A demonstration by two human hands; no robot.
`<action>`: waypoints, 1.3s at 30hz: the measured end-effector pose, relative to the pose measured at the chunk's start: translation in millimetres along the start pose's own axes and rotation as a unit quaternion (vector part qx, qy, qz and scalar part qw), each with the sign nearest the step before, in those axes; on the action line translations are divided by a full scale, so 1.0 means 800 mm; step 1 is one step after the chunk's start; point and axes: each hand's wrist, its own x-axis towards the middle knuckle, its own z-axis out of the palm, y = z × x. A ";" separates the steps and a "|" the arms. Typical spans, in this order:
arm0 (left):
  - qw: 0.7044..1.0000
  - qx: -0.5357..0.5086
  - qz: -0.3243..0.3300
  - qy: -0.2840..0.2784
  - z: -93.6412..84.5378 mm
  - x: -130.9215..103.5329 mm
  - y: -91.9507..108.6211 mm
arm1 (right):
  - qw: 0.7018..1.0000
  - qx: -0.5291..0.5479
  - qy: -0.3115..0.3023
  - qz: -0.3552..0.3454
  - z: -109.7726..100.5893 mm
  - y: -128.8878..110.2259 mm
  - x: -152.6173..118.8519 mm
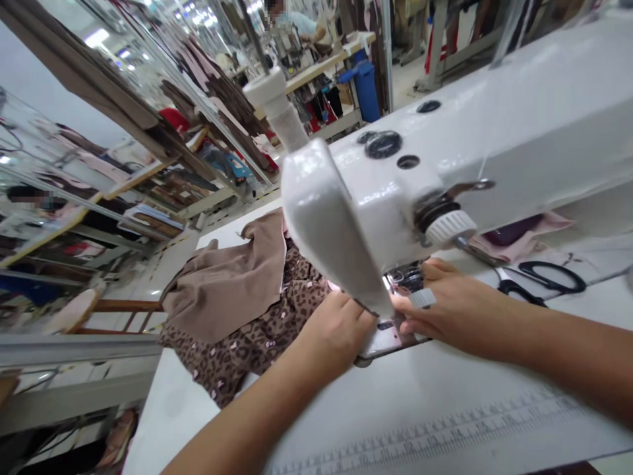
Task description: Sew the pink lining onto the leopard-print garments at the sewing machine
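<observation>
A white sewing machine [321,204] stands over the table with its needle area between my hands. My left hand [341,326] is closed with fingers curled at the left of the needle plate [383,343], on the edge of a leopard-print fabric [257,336]. Plain brown fabric [232,277] lies over the print to the left. My right hand [440,303] reaches in from the right, its thumb and fingers close together beside the presser foot. What lies between those fingertips is mostly hidden by the hand and machine head.
Black-handled scissors [548,280] lie right of my right hand, near pink and dark cloth [524,237]. A printed ruler scale [435,435] runs along the table's front. A wooden stool [113,310] stands left. Other people work at benches behind, near a blue bin [366,89].
</observation>
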 end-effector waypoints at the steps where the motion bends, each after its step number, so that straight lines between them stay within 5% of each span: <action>1: 1.000 -0.001 0.003 0.004 0.002 -0.001 0.000 | 1.000 0.008 0.006 -0.003 0.000 0.001 0.000; 19: 0.997 -0.054 0.062 0.014 0.008 -0.009 -0.039 | 1.000 -0.016 0.009 -0.018 -0.002 0.000 0.005; 32: 0.999 -0.038 0.008 -0.036 0.003 -0.003 -0.039 | 0.999 0.017 0.019 0.031 0.011 0.002 -0.003; 39: 0.995 0.028 -0.042 -0.086 0.010 -0.011 -0.041 | 1.000 0.018 -0.023 -0.005 0.001 0.007 0.001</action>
